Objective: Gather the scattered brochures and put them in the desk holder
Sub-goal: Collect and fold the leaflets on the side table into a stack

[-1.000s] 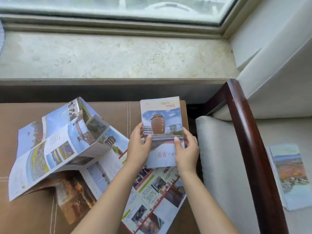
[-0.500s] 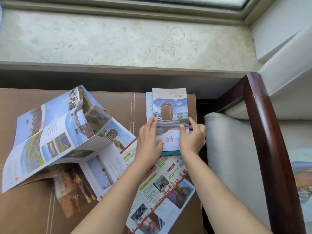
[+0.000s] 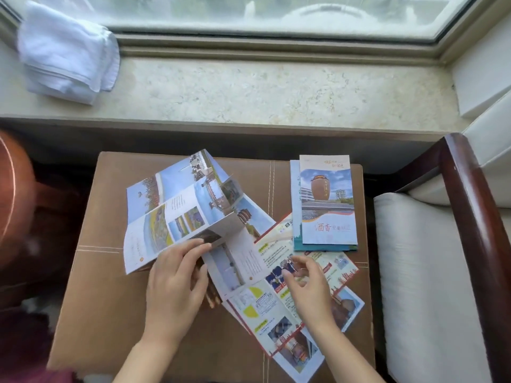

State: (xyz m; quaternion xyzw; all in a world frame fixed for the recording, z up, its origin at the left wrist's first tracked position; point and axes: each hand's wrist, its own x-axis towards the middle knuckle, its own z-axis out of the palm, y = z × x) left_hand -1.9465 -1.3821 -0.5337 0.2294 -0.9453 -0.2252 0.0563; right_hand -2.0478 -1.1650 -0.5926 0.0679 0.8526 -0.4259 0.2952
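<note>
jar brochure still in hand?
No. The jar brochure lies flat on the table, with the left hand and right hand both down at the unfolded brochures.

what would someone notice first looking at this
Probably the big unfolded brochure, tented up at the middle of the brown table, with the left hand on its near edge. To the right lies a neat stack topped by the folded jar brochure. A white towel sits on the windowsill's far left.
</note>
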